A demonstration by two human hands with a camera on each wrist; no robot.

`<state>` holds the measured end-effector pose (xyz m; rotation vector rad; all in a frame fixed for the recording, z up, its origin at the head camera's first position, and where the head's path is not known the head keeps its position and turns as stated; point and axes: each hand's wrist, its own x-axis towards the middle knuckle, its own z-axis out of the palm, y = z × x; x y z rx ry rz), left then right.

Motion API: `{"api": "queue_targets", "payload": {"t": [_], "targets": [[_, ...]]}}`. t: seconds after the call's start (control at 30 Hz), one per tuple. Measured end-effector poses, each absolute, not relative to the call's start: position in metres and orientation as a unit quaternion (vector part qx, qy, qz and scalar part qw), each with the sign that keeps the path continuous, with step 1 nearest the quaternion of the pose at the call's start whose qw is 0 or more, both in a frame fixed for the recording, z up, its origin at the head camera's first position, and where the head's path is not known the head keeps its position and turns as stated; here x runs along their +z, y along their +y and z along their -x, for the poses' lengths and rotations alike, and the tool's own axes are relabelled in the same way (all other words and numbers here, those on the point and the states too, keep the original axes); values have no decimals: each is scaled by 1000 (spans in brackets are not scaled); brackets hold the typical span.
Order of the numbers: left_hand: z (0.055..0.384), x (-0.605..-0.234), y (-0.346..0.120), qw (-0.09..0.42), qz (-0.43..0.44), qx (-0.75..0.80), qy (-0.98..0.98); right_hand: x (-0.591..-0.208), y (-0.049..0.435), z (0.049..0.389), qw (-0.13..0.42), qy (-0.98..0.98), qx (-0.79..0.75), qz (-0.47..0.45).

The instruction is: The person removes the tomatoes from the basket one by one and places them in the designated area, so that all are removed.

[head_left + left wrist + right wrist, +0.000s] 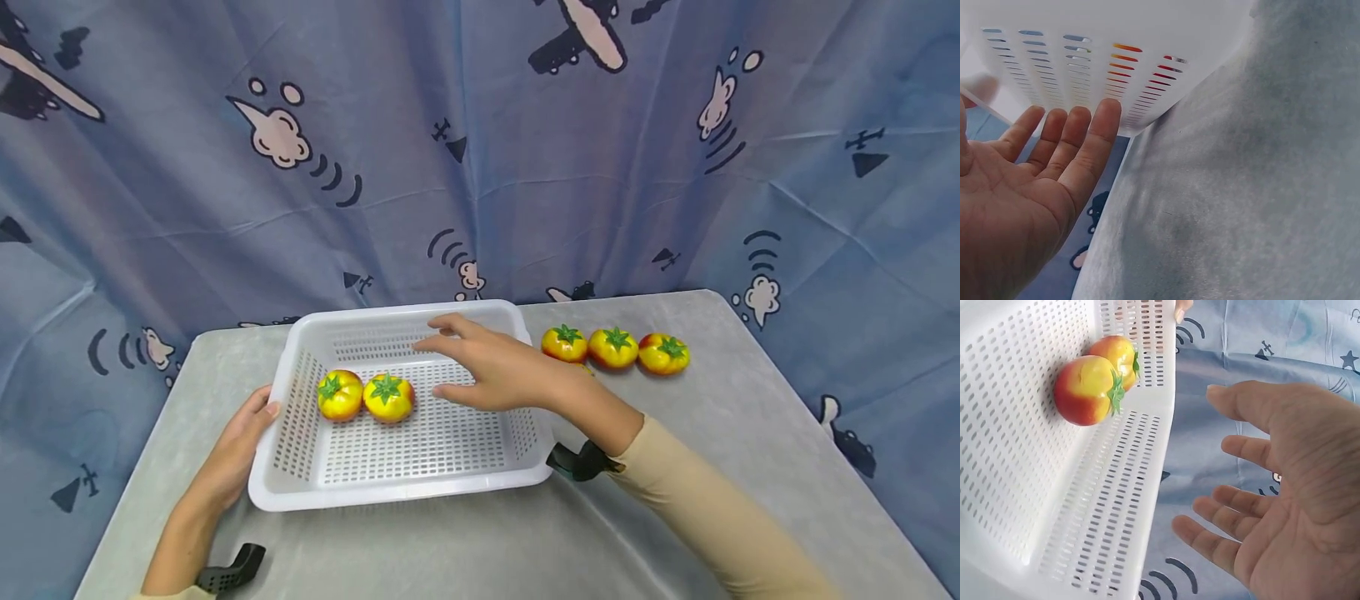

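Observation:
My left hand (240, 442) grips the left rim of a white plastic basket (405, 496), thumb over the edge. In the left wrist view its fingers (1072, 134) lie against the slotted outer wall. Two yellow-and-red tomatoes with green leafy tops sit side by side in the basket's left half, a left one (340, 395) and a right one (388, 397). Over the basket's right half hovers my right hand (487, 367), fingers spread and holding nothing. The right wrist view also shows this hand (1272, 494) empty, apart from the tomatoes (1088, 390).
Right of the basket, more tomatoes stand in a row on the grey-covered table (750, 467): a left one (564, 343), a middle one (613, 347) and a right one (663, 354). A yellow sliver shows behind my right forearm. A blue patterned curtain (480, 167) hangs behind the table.

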<state>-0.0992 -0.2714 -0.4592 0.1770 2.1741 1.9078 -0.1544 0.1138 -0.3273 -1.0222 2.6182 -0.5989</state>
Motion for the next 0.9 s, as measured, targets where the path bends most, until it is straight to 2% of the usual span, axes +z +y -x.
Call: {"api": "queue_targets", "payload": {"t": [0.57,0.9], "targets": [[97,-457,-269,118,-62,642,755,-348,75,173,186,880,-216,381],[97,-458,-269,115,-65,642,755,-359,58,178,197,880,-196,385]]}}
